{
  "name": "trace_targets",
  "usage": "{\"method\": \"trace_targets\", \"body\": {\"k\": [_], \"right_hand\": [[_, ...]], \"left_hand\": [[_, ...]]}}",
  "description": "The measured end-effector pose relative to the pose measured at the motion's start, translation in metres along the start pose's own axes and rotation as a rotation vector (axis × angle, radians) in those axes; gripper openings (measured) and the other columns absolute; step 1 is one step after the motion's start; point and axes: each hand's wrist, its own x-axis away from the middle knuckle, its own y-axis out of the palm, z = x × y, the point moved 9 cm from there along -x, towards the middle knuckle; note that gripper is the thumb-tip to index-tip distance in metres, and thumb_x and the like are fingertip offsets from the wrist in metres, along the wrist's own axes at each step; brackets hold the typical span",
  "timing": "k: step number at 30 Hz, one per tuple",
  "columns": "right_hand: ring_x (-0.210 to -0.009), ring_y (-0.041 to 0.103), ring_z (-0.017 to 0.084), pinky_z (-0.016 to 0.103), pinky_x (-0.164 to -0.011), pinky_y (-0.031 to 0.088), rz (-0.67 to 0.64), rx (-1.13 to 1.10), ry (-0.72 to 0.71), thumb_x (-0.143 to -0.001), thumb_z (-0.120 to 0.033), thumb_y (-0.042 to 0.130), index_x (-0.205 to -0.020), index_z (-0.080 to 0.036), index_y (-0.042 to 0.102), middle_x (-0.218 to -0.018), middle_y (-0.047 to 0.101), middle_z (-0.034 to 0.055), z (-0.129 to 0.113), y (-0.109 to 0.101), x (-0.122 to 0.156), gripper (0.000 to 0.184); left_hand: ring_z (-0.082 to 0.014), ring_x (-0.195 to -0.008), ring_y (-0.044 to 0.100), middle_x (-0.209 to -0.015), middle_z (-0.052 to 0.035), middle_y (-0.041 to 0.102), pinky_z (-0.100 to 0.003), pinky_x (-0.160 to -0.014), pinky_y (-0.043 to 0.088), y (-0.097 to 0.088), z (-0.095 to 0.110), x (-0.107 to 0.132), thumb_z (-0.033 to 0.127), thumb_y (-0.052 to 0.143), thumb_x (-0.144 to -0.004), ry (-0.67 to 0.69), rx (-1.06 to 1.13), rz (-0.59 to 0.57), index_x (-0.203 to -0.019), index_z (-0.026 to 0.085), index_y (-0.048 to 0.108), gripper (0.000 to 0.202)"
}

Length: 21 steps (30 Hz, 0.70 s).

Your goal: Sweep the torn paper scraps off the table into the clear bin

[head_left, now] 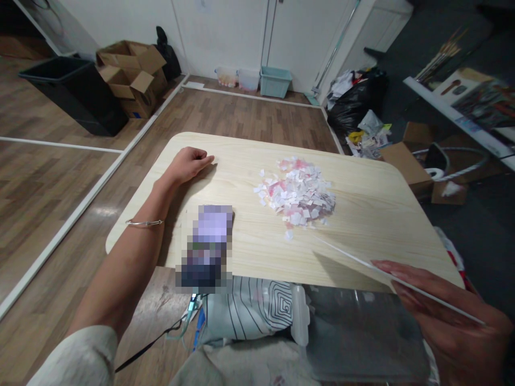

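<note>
My left hand (192, 162) rests on the left part of the pale wooden table (237, 155), fingers curled in, and I see nothing in it. A bracelet (145, 222) circles that wrist. My right hand (446, 311), at the lower right, is closed around a thin white stick (364, 262). Its far tip points left, just short of the pile of small paper pieces (300, 195), some white and some pinkish. One loose piece (288, 234) lies in front of the pile. A phone (207, 244), blurred out, sits near the table's front edge with a cable below it.
On my lap are a patterned pouch (249, 308) and a dark, see-through plastic box (362, 332). Beyond the table stand a black bin (76, 94), cardboard boxes (132, 75) and a teal tub (276, 81). Black bags (358, 102) and a shelf (454, 112) line the right side.
</note>
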Motion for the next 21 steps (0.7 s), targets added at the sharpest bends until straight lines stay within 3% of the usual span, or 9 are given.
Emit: {"method": "trace_targets", "body": {"k": [5,9,13,17,21], "right_hand": [[-0.102,0.097,0.024,0.020,-0.096,0.075,-0.187,0.022,-0.097,-0.088,-0.008,0.090,-0.123,-0.045,0.100,-0.118,0.098,-0.0031,0.004,0.024,0.004,0.052],[-0.105,0.097,0.020,0.018,-0.105,0.070,-0.187,0.075,-0.190,-0.092,-0.002,0.082,-0.123,-0.040,0.099,-0.117,0.098,-0.0018,0.000,0.039,-0.002,0.053],[-0.104,0.097,0.022,0.020,-0.105,0.070,-0.271,0.071,-0.211,-0.092,-0.003,0.083,-0.115,-0.036,0.097,-0.114,0.098,0.0005,-0.004,0.048,-0.007,0.043],[-0.101,0.097,0.023,0.019,-0.104,0.070,-0.303,0.102,-0.204,-0.092,-0.006,0.085,-0.112,-0.036,0.096,-0.111,0.098,0.0009,-0.002,0.037,-0.007,0.037],[-0.098,0.098,0.021,0.018,-0.105,0.070,-0.244,0.163,-0.183,-0.093,-0.010,0.088,-0.114,-0.038,0.096,-0.111,0.098,-0.0005,0.005,0.011,-0.001,0.036]], "left_hand": [[-0.0148,-0.055,0.034,-0.047,0.0027,0.040,-0.037,-0.060,0.027,0.000,0.001,0.000,0.044,0.072,-0.101,-0.009,-0.014,-0.019,-0.056,0.028,0.043,0.056],[-0.0150,-0.054,0.035,-0.047,0.0028,0.040,-0.037,-0.060,0.027,-0.001,0.004,0.001,0.044,0.073,-0.101,-0.017,-0.008,-0.018,-0.055,0.028,0.043,0.057],[-0.0143,-0.053,0.035,-0.047,0.0032,0.040,-0.037,-0.060,0.027,-0.001,0.005,0.002,0.042,0.071,-0.101,-0.021,-0.015,-0.017,-0.054,0.028,0.043,0.057],[-0.0143,-0.054,0.036,-0.046,0.0032,0.039,-0.036,-0.060,0.027,-0.002,0.005,0.001,0.042,0.072,-0.101,-0.002,-0.021,-0.009,-0.054,0.028,0.043,0.057],[-0.0142,-0.054,0.036,-0.046,0.0030,0.040,-0.036,-0.060,0.027,-0.002,0.004,0.001,0.043,0.073,-0.100,-0.006,-0.013,-0.015,-0.054,0.027,0.044,0.057]]}}
